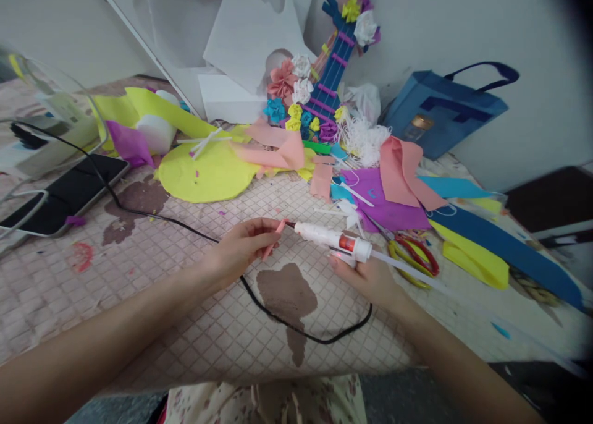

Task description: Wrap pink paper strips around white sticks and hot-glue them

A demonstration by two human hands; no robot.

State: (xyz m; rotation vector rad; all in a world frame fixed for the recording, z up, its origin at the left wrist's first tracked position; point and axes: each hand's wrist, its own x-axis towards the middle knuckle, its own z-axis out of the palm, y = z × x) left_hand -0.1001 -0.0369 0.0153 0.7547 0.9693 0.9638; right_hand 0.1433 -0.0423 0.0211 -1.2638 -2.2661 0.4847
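Left hand [241, 246] pinches a small pink paper strip [274, 237]. Right hand [370, 277] grips a white glue gun [331, 240]; its long axis points toward nine o'clock, nozzle touching the strip, above the desk [139, 300].

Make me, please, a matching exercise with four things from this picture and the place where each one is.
Things:
1. glue gun
2. pink strip
3. scissors
4. blue bag

Places:
A. in the left hand
B. at the back, by the wall
C. in the right hand
D. flat on the table, just right of the right hand

Pairs: 1-C, 2-A, 3-D, 4-B.
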